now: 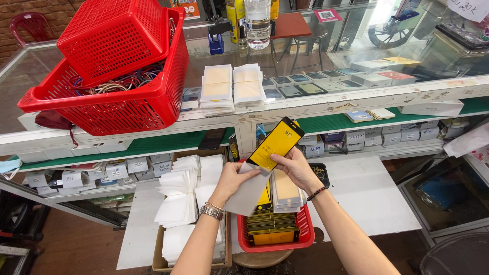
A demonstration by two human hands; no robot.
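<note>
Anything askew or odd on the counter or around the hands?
Yes: a smaller red basket sits upside down and tilted inside the large red basket of tangled cables on the glass counter. The large basket overhangs the counter's front edge. Nothing looks spilled or damaged.

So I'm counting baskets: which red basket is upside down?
The smaller red basket on the glass counter, tipped bottom-up inside the larger upright red basket holding cables. The low red basket also sits upright.

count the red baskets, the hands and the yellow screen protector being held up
red baskets: 3 — two stacked on the counter, one low down
hands: 2 — left hand, right hand
held yellow screen protector: 1
total: 6
</note>
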